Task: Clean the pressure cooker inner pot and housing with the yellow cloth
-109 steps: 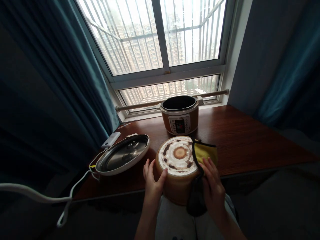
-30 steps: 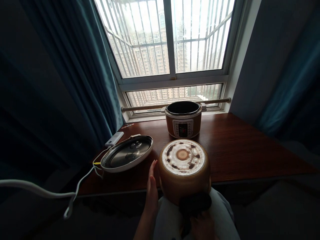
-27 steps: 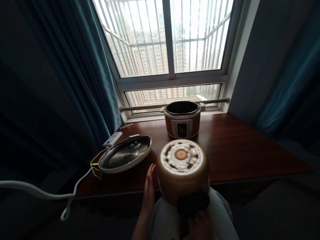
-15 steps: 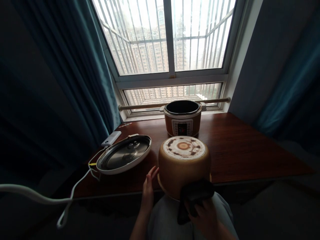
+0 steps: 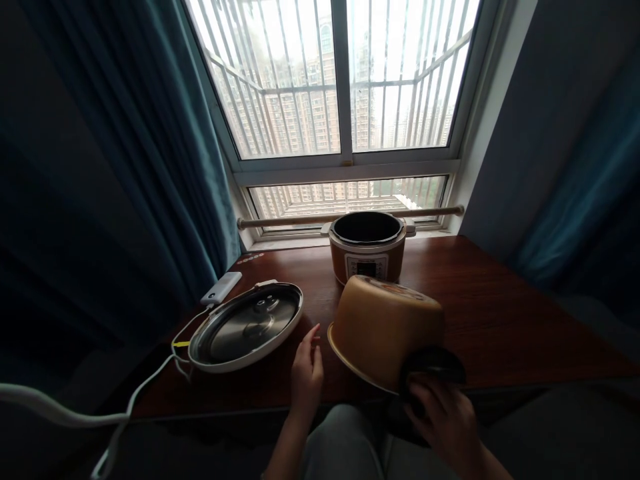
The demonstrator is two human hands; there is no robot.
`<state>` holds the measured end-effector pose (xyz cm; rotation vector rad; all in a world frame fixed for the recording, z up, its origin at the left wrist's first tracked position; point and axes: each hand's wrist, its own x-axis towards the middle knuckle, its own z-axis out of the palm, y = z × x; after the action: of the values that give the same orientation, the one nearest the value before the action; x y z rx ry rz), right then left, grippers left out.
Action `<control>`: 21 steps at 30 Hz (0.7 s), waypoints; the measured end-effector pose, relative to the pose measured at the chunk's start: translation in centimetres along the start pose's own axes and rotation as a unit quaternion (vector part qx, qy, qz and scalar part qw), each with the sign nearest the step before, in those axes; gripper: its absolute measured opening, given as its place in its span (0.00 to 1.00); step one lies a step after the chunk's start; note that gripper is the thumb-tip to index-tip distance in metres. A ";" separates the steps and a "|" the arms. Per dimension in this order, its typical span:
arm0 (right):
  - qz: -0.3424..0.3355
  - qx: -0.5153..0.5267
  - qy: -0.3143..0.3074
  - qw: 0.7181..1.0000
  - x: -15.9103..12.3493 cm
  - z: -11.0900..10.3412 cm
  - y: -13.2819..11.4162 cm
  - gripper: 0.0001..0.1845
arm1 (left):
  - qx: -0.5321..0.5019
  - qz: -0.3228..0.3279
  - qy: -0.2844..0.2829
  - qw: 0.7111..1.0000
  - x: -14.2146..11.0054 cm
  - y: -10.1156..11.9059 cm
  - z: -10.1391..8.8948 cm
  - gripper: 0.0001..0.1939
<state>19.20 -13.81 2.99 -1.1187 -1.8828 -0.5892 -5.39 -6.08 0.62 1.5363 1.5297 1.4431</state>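
Observation:
A golden inner pot (image 5: 384, 329) is tilted over the near edge of the wooden table (image 5: 480, 293), its stained bottom facing away toward the window. My right hand (image 5: 445, 421) grips the pot's near rim through a dark cloth (image 5: 433, 367). My left hand (image 5: 307, 373) hovers just left of the pot with fingers stretched, touching nothing. Behind the pot stands the cooker base (image 5: 367, 245), empty inside, with its control panel toward me.
The cooker's lid (image 5: 247, 327) lies upside down on the table's left part. A white power bank (image 5: 221, 288) with a white cable (image 5: 140, 393) sits by the left curtain (image 5: 165, 147). A wooden rod (image 5: 350, 215) runs along the window sill.
The pot stood upside down near my lap with its stained bottom up; it has since been lifted and tipped away from me. My right hand moved up with the cloth to its rim.

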 end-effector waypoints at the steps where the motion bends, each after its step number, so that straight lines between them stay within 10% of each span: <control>1: 0.004 0.003 -0.002 1.000 0.2 -0.2 0.4 0.06 | -0.012 -0.004 -0.005 1.000 0.8 -0.8 0.5 0.20; 8: 0.053 0.004 0.010 0.999 0.0 -1.0 3.6 0.05 | -0.083 -0.051 -0.093 0.991 4.7 -4.0 5.3 0.25; 21: 0.111 -0.006 0.014 0.994 -0.1 -2.5 9.4 0.06 | -0.025 0.006 -0.165 0.986 7.4 0.1 9.8 0.08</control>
<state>28.49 -11.03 4.02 -1.2998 -1.7054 -0.4876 2.03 3.75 0.18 1.6593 1.2799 1.1516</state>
